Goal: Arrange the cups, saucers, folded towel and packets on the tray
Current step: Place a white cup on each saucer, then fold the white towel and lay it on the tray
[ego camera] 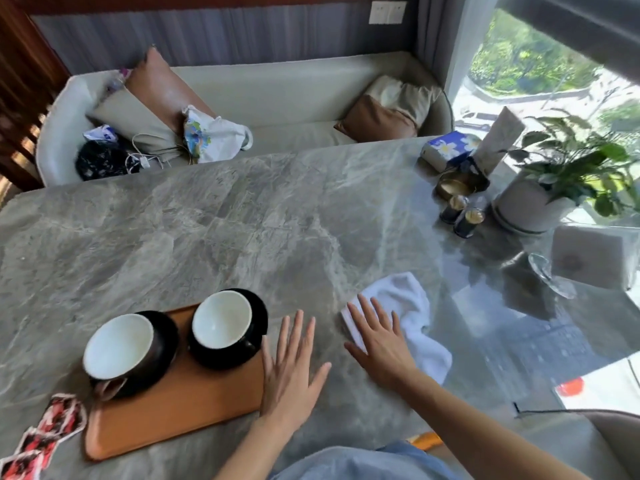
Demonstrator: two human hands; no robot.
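A: Where do the cups sit?
B: Two white-lined dark ceramic cups [119, 351] [221, 323] stand on black saucers [166, 344] [258, 313] on the flat orange-brown rectangular tray [173, 414]; red-and-white packets [45, 434] lie on the grey marble table [242, 220] just left of it.
A: And the hands?
B: Left hand [291, 372] flat, fingers spread, touching the tray's right edge; right hand [381, 344] splayed on the crumpled white towel [412, 317], gripping nothing.
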